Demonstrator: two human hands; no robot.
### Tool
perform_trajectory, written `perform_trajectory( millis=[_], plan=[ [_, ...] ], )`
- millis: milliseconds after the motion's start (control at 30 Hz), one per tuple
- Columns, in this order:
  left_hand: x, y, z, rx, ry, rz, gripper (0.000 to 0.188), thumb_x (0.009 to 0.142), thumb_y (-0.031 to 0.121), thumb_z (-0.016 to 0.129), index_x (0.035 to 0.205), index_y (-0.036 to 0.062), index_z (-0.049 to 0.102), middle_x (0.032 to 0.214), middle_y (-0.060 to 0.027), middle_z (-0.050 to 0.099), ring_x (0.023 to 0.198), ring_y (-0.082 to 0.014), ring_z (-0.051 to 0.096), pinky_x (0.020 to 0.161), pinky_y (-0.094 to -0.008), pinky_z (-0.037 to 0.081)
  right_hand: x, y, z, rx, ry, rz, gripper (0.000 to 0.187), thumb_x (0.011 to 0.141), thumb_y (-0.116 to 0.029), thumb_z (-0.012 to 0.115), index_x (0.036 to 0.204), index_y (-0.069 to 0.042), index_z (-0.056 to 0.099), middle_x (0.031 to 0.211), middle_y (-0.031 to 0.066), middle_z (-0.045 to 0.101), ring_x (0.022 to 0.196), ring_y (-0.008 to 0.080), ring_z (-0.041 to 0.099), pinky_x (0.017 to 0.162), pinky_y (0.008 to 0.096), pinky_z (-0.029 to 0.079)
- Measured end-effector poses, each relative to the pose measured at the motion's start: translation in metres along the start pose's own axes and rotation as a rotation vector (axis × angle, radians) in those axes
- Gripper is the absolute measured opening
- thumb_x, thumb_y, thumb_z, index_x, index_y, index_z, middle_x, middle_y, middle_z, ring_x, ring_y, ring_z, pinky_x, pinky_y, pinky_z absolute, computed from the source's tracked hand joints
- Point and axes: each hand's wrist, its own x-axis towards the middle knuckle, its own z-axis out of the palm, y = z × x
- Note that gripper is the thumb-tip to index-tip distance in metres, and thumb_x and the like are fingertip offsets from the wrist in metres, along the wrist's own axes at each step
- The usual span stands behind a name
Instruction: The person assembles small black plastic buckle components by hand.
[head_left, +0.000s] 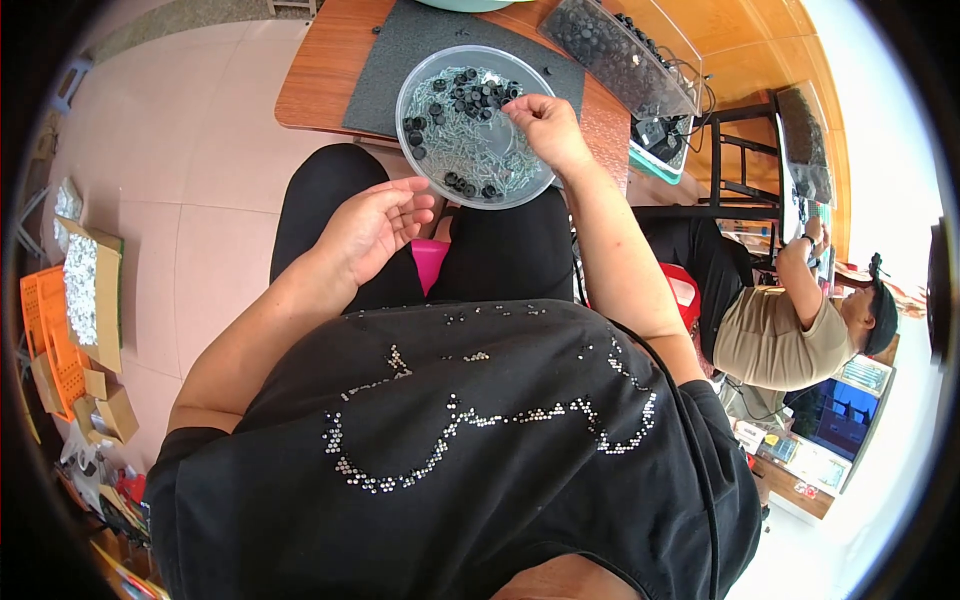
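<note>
A round clear plastic bowl (405,165) sits at the table's near edge, over my lap. Inside it lie many small silvery screws (470,145) and several round black plastic caps (475,95), most of them gathered toward the far side. My right hand (545,128) reaches over the bowl's right rim, thumb and fingers pinched together beside the black caps. Whatever the fingertips hold is too small to make out. Palm up, my left hand (385,220) hovers just off the bowl's lower left rim with loosely curled, parted fingers and nothing in it.
A dark grey mat (385,85) covers part of the wooden table (310,90). At the back right stands a clear bin (630,60) of black parts. Another person (790,330) sits at the right near a black stool (735,160). Boxes and an orange crate (45,335) line the left.
</note>
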Motion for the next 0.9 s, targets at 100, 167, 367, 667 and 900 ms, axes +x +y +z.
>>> perform_trajectory(
  millis=[100, 167, 367, 667, 900],
  plan=[
    [0.0, -0.001, 0.0, -0.007, 0.007, -0.004, 0.028, 0.093, 0.011, 0.045, 0.118, 0.0017, 0.053, 0.099, -0.0072, 0.062, 0.09, -0.0149, 0.059, 0.077, -0.0267, 0.047, 0.001, -0.006, 0.0, -0.089, -0.004, 0.008, 0.012, 0.085, -0.008, 0.061, 0.093, -0.001, 0.068, 0.081, 0.0057, 0.067, 0.073, 0.0105, 0.059, 0.066, 0.0257, 0.047],
    [0.0, -0.001, 0.0, -0.016, 0.012, -0.006, 0.028, 0.093, 0.011, 0.045, 0.118, 0.0016, 0.053, 0.099, -0.0073, 0.062, 0.09, -0.0149, 0.059, 0.077, -0.0267, 0.048, -0.002, -0.012, 0.007, -0.333, 0.084, -0.093, 0.013, 0.085, -0.012, 0.062, 0.09, -0.001, 0.068, 0.079, 0.0109, 0.068, 0.072, 0.0167, 0.063, 0.068, 0.03, 0.049],
    [0.0, 0.001, 0.0, -0.018, 0.001, -0.008, 0.028, 0.093, 0.012, 0.045, 0.117, 0.0015, 0.054, 0.099, -0.0074, 0.062, 0.09, -0.0148, 0.059, 0.078, -0.0266, 0.048, -0.001, -0.016, 0.02, -0.417, 0.083, -0.143, 0.013, 0.077, -0.013, 0.065, 0.085, -0.004, 0.068, 0.082, 0.0182, 0.066, 0.081, 0.0357, 0.064, 0.076, 0.0404, 0.051],
    [0.001, 0.004, -0.001, -0.007, -0.001, 0.01, 0.028, 0.094, 0.013, 0.048, 0.118, 0.0006, 0.054, 0.1, -0.0072, 0.062, 0.09, -0.0146, 0.058, 0.077, -0.0258, 0.048, -0.022, -0.035, 0.029, -0.363, 0.181, -0.27, 0.017, 0.072, -0.012, 0.072, 0.085, -0.002, 0.067, 0.083, 0.0148, 0.062, 0.074, 0.0287, 0.064, 0.069, 0.0357, 0.052],
    [0.006, -0.002, 0.008, -0.025, -0.117, 0.086, 0.032, 0.095, 0.018, 0.051, 0.12, -0.002, 0.053, 0.11, -0.0104, 0.061, 0.1, -0.0164, 0.058, 0.089, -0.0288, 0.046, -0.097, -0.066, 0.069, -0.067, -0.034, -0.439, 0.016, 0.071, -0.003, 0.07, 0.087, 0.0, 0.066, 0.082, 0.0141, 0.061, 0.068, 0.0242, 0.064, 0.061, 0.0323, 0.052]
  ],
)
